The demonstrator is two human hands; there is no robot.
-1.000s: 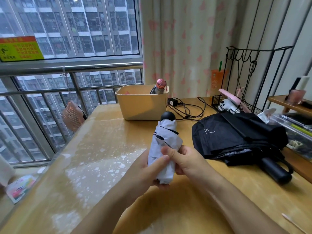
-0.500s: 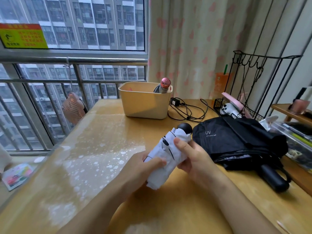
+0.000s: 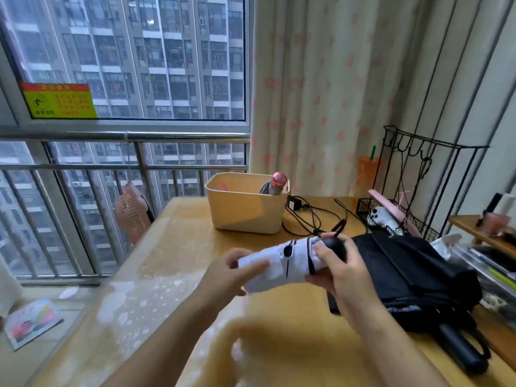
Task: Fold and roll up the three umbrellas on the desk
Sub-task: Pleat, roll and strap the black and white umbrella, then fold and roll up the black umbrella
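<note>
A small white folded umbrella [image 3: 282, 265] with black markings and a round black handle lies almost level above the desk [image 3: 178, 247], handle end to the right. My right hand [image 3: 339, 268] grips it at the handle end. My left hand [image 3: 227, 272] holds the other end, fingers on the white fabric. A black umbrella [image 3: 413, 272], loosely folded with its black handle toward me, lies on the desk to the right. A third umbrella [image 3: 275, 187] with a pink cap stands in the beige bin [image 3: 240, 210].
Black cables [image 3: 312, 216] lie behind the white umbrella. A black wire rack [image 3: 418, 191] with pink and white items stands at the back right. A wooden shelf [image 3: 480, 230] with clutter runs along the right. A window railing is on the left.
The white umbrella has tipped from upright to nearly level, handle swinging right. My right hand slid up to the handle end. The view has risen toward the window.
</note>
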